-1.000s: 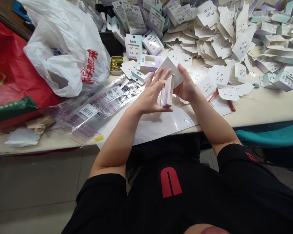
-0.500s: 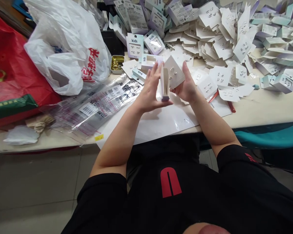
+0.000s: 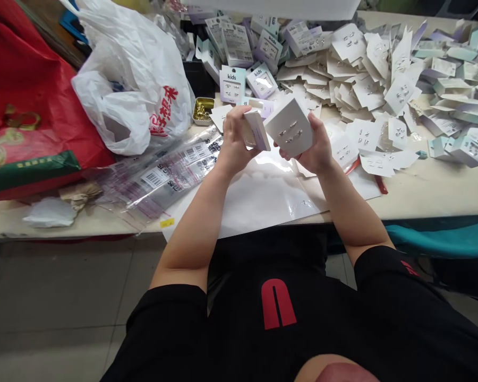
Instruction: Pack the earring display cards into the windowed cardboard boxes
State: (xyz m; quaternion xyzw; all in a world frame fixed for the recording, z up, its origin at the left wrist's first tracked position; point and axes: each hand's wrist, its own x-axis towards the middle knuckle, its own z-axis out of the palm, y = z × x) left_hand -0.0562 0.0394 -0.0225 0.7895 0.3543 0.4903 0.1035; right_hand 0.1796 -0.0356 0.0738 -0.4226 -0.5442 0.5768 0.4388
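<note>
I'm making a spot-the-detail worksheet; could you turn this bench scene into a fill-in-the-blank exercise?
1. The hand holding the white card with silvery pieces is the person's ____ hand.
2. The word printed on the upper part of the box nearest the small open tin is ____.
3. In this view, the red bag lies to the ____ of the white bag.
4. The main colour of the shirt is ____.

right; kids; left; black
</note>
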